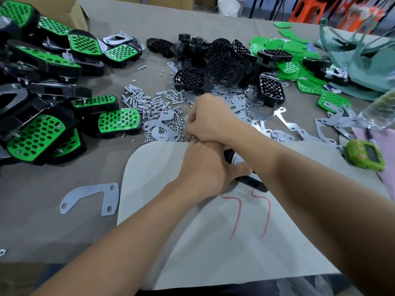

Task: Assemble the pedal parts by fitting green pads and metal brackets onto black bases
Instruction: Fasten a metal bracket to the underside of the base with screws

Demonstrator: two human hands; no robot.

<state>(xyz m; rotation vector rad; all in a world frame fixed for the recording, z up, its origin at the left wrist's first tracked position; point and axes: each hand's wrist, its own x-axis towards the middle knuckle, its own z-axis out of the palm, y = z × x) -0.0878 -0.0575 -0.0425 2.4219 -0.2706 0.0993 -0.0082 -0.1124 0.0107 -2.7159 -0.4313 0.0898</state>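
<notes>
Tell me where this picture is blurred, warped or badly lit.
Head view: soft even light, faint shadows; screws sharp; bottle at the right edge smeared; wide lens bows the table's far edge; the left hand hides much of the black base it grips.

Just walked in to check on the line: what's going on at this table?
A person is putting pedals together. Their left hand grips a black plastic pedal base on the white board. Their right hand reaches across, fingers curled, into the pile of small silver nuts; whether it has one is hidden. Finished green-and-black pedals are heaped at left, with loose black bases and flat metal brackets beyond.
</notes>
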